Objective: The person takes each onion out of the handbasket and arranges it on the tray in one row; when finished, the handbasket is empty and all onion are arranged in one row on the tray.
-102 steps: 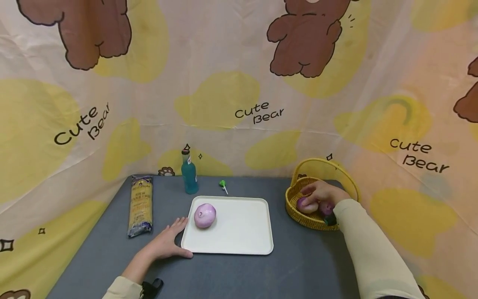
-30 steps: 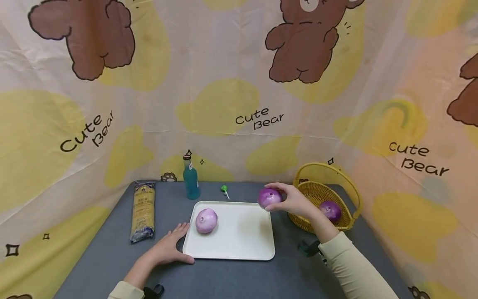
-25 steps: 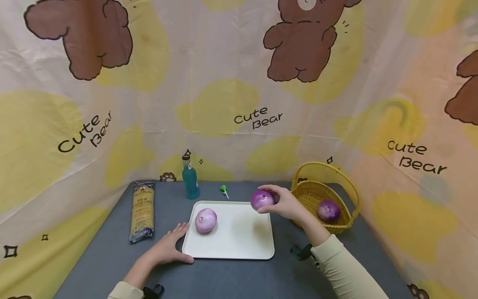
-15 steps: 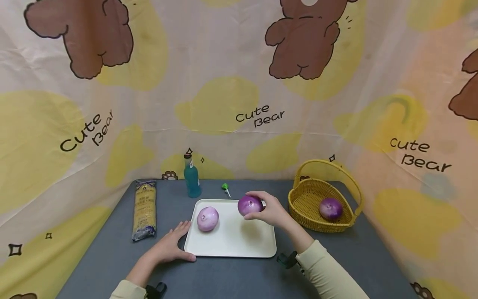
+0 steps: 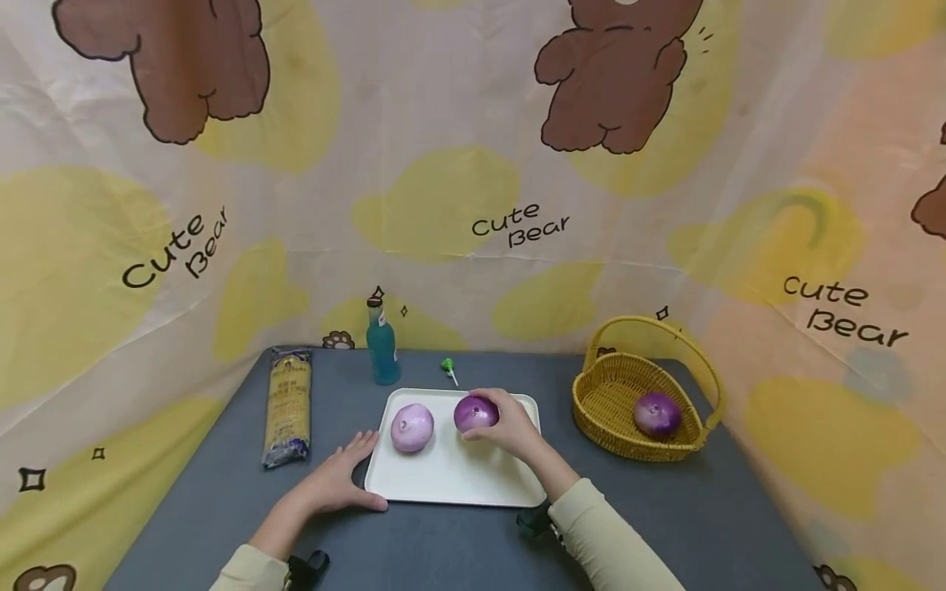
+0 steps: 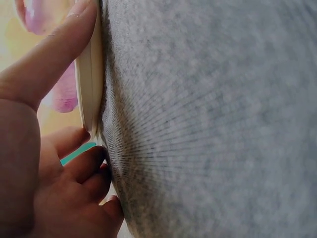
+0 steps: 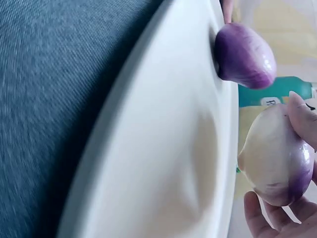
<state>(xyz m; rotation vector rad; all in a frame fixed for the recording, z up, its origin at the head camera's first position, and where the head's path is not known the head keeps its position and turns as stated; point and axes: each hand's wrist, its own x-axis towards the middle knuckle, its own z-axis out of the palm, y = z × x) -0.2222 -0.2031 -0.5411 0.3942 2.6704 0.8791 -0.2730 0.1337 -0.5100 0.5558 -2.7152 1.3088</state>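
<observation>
My right hand (image 5: 510, 428) grips a purple onion (image 5: 474, 414) between thumb and fingers. In the right wrist view this held onion (image 7: 275, 153) hangs just above the white tray (image 7: 148, 129), apart from it, casting a shadow. A paler onion (image 5: 412, 428) rests on the tray's left part. My left hand (image 5: 336, 480) lies at the tray's left edge, fingers and thumb spread and touching its rim. The left wrist view has the thumb (image 6: 54, 54) along the tray's side (image 6: 89, 89). Another purple onion (image 5: 657, 414) sits in the yellow wicker basket (image 5: 606, 402) at right.
Behind the tray stand a blue bottle (image 5: 382, 349) and a small green lollipop (image 5: 448, 368). A yellow packet (image 5: 288, 408), seemingly of noodles, lies at the left of the grey table (image 5: 414, 550). A bear-print cloth (image 5: 436, 197) hangs around the back and sides.
My right hand took the onion out of the basket and carried it left, over the tray, sinking lower in the last second. The left hand stays at the tray's edge.
</observation>
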